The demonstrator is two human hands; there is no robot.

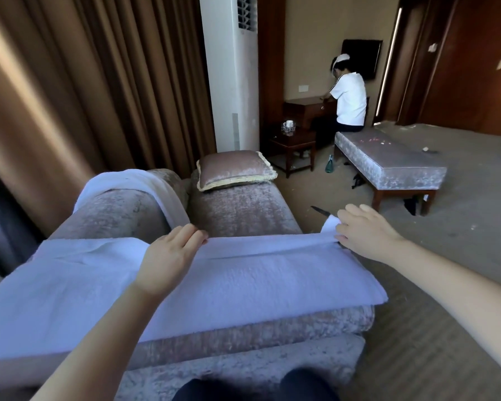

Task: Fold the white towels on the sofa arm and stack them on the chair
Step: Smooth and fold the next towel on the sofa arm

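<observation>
Brown curtains (113, 82) and a plush sofa (237, 209) fill the side of the room where we work, and the sofa arm (272, 328) under our hands serves as the folding board. Our towel (258, 273) lies lengthwise along it, with a folded band running between the hands along the far edge. Our left hand (171, 256) rests flat on that edge, fingers straight and together, pressing down. Our right hand (365, 233) lies over the towel's end, where a corner pokes up past the fingertips; the thumb is hidden, so we cannot tell whether it pinches the cloth or only presses it. We judge the main risk to be slip: the arm is rounded, the towel's end near the right hand overhangs it, and a pull from one hand alone could drag the whole sheet off toward the carpet (460, 256). Uneven tension between the hands would also skew the fold, leaving edges that do not meet. A second towel (145, 183) hangs over the sofa back (119, 209) just beyond the left hand, and a careless sweep there could knock it down.
</observation>
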